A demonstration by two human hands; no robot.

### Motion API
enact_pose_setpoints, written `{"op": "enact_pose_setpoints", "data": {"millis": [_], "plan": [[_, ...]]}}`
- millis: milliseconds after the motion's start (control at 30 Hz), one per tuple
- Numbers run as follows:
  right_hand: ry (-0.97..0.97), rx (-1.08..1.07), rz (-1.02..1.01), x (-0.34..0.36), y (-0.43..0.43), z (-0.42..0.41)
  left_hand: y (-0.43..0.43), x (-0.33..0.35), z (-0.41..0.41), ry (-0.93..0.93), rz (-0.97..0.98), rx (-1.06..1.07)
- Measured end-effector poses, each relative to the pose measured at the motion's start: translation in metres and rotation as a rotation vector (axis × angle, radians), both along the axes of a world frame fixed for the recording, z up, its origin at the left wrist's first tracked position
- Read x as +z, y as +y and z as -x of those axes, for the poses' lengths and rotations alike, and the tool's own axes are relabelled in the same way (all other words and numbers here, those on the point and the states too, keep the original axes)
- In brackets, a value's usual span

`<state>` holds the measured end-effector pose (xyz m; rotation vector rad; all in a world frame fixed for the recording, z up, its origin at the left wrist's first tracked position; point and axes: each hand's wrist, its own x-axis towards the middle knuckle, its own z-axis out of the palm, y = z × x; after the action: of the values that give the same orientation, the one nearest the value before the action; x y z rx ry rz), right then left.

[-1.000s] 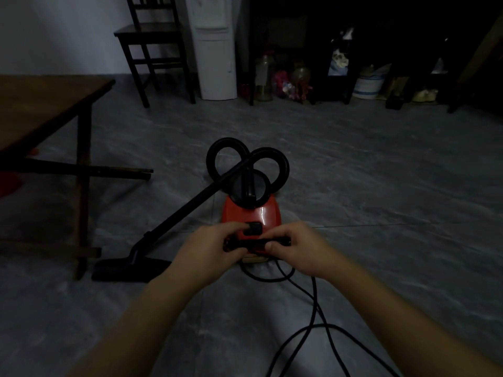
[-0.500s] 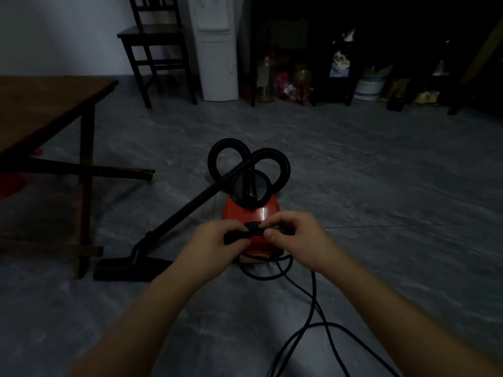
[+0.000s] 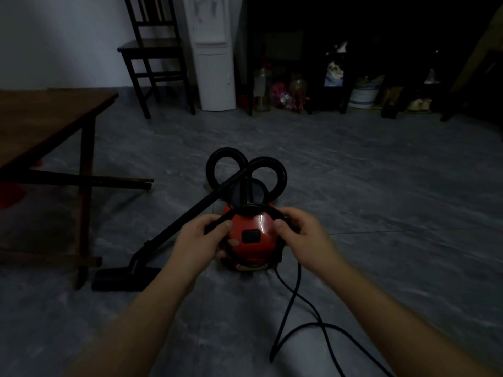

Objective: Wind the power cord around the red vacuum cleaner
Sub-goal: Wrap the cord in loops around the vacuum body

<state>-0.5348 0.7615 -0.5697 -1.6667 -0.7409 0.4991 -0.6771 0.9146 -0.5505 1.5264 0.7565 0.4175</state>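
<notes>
Dim room, grey marbled floor (image 3: pixel 367 191); wooden table (image 3: pixel 40 123) left, chair (image 3: pixel 155 50) by wall. We see red vacuum cleaner (image 3: pixel 254 244) on floor, left hand (image 3: pixel 200 239) and right hand (image 3: pixel 303 235) each gripping power cord (image 3: pixel 272 209) arched over it.

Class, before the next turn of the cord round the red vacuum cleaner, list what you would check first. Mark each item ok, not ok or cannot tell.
1. The left hand grips the power cord: ok.
2. The right hand grips the cord: ok.
3. The cord arcs over the top of the red vacuum cleaner between the hands: ok.
4. Slack on the floor is free of knots: cannot tell; it crosses itself once.
5. Cord unplugged: cannot tell; its far end is out of frame.
6. The black wand is clear of the winding path: not ok; it slants across close behind the left hand.
</notes>
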Motion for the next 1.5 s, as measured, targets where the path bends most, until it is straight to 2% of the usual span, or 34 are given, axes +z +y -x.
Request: {"op": "enact_pose_setpoints", "data": {"millis": [167, 333, 467, 667, 867, 967, 1100, 1200, 1367, 1500], "plan": [[-0.01, -0.019, 0.06, 0.0, -0.002, -0.001, -0.004, -0.002, -0.001, 0.05, -0.055, -0.047], [-0.047, 0.01, 0.116, 0.004, -0.006, -0.003, -0.004, -0.009, -0.002, 0.172, -0.403, -0.132], [-0.038, 0.081, 0.125, 0.005, -0.005, 0.004, -0.012, -0.009, -0.006, 0.101, -0.218, -0.216], [0.041, 0.043, 0.033, 0.005, -0.001, 0.005, -0.018, -0.003, -0.009, 0.037, -0.13, -0.111], [0.069, 0.064, 0.048, 0.0, -0.001, 0.005, -0.015, -0.002, -0.009, -0.093, -0.005, -0.031], [0.075, 0.055, 0.027, 0.001, 0.0, 0.005, -0.017, -0.002, -0.009, -0.106, -0.022, -0.022], [0.018, 0.066, 0.036, 0.002, -0.001, 0.004, -0.014, -0.002, -0.007, -0.041, -0.174, -0.037], [-0.055, 0.095, 0.086, 0.002, -0.004, 0.001, -0.011, -0.006, -0.007, -0.014, -0.217, -0.091], [-0.156, 0.104, 0.158, 0.001, -0.007, -0.001, -0.003, -0.024, 0.002, 0.221, -0.767, -0.295], [-0.174, 0.14, 0.176, -0.002, -0.007, -0.003, 0.0, -0.022, 0.004, 0.238, -0.803, -0.327]]}}
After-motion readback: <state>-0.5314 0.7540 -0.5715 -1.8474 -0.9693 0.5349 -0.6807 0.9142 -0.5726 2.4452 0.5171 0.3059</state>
